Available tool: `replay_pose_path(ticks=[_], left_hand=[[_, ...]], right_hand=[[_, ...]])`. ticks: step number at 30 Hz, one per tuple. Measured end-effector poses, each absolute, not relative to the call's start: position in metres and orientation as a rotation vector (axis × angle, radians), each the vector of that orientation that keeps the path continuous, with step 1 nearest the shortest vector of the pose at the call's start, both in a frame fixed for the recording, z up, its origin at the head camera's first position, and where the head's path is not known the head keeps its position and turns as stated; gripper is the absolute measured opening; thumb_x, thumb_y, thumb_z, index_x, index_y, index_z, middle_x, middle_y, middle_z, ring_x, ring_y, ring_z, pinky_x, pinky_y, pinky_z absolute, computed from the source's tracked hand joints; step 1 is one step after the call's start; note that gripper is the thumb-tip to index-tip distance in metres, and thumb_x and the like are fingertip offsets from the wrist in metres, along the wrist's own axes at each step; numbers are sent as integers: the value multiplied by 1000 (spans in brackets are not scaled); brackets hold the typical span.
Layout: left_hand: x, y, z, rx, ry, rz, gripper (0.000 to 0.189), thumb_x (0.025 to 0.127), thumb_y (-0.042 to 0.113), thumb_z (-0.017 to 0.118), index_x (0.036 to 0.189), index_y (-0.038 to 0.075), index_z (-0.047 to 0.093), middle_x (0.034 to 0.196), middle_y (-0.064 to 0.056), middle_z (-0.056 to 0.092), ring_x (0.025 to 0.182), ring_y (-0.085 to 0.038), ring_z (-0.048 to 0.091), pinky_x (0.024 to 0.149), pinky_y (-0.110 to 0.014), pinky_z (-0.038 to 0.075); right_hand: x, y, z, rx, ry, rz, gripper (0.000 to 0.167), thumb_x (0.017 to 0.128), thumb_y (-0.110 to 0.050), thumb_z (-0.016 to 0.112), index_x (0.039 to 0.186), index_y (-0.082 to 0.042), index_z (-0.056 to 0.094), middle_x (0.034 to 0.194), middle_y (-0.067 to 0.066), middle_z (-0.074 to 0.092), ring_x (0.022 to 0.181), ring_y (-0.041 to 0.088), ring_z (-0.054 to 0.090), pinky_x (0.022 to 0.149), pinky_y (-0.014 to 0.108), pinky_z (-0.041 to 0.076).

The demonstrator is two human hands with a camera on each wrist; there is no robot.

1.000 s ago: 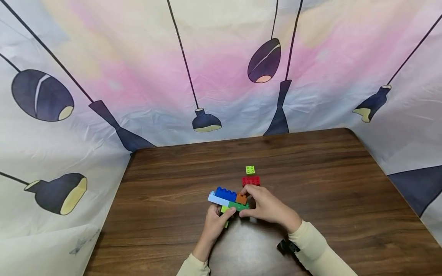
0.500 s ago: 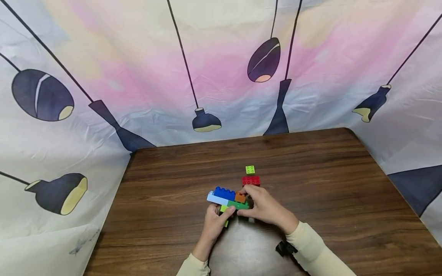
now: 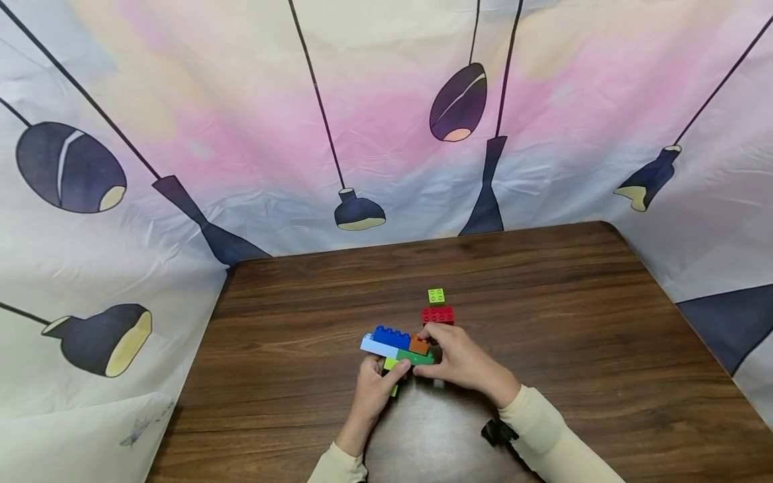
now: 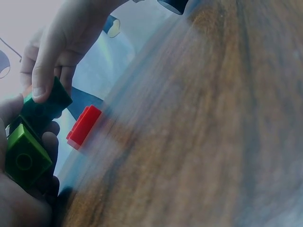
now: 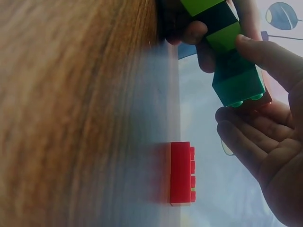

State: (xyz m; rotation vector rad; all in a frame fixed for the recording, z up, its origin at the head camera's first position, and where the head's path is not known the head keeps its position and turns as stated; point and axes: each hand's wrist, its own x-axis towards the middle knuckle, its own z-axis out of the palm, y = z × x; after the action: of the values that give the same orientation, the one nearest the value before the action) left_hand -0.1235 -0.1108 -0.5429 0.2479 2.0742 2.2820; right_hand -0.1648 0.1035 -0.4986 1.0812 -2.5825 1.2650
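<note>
left hand [image 3: 372, 392] grips multicoloured plastic brick build [image 3: 386, 349] over brown wood-grain table [image 3: 302, 302]; right hand [image 3: 468, 361] pinches its end at small orange plastic brick [image 3: 418, 345]. looks like seating step; next calls for squeeze, build braced.

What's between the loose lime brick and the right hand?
In the head view, the red brick lies between the loose lime brick and the right hand.
</note>
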Motion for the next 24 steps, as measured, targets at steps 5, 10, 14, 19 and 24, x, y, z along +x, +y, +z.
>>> replay_pose_path(ticks=[5, 10, 14, 19, 24], left_hand=[[-123, -111, -544, 235, 2082, 2273, 32, 100, 2, 70, 125, -14, 59, 90, 2, 70, 80, -9, 63, 73, -23, 54], [-124, -111, -543, 248, 2063, 2273, 36, 99, 3, 71, 130, -12, 59, 96, -2, 72, 84, -9, 64, 75, -23, 54], [-124, -112, -543, 260, 2069, 2275, 42, 98, 3, 72, 135, -11, 58, 113, -10, 73, 97, -11, 66, 83, -23, 54], [-124, -112, -543, 264, 2069, 2274, 43, 98, 3, 72, 137, -10, 58, 119, -17, 72, 101, -11, 66, 85, -23, 54], [-124, -112, -542, 262, 2081, 2273, 41, 98, 3, 72, 136, -9, 59, 116, -15, 72, 98, -11, 66, 84, -24, 54]], right_hand=[[-165, 104, -498, 1053, -2618, 1304, 45, 82, -26, 94, 112, -12, 65, 115, 6, 74, 107, 23, 71, 89, 43, 60], [-165, 105, -498, 1042, -2628, 1323, 45, 81, -27, 95, 111, -12, 65, 115, 7, 74, 108, 24, 72, 90, 44, 60], [-166, 106, -499, 1047, -2622, 1332, 45, 80, -27, 96, 109, -13, 65, 113, 6, 75, 107, 22, 72, 89, 43, 60], [-165, 105, -499, 1054, -2616, 1342, 44, 81, -25, 95, 110, -12, 65, 113, 7, 75, 107, 22, 72, 89, 42, 60], [-165, 105, -501, 1072, -2585, 1334, 42, 82, -23, 94, 110, -10, 66, 114, 9, 75, 107, 24, 72, 88, 43, 60]])
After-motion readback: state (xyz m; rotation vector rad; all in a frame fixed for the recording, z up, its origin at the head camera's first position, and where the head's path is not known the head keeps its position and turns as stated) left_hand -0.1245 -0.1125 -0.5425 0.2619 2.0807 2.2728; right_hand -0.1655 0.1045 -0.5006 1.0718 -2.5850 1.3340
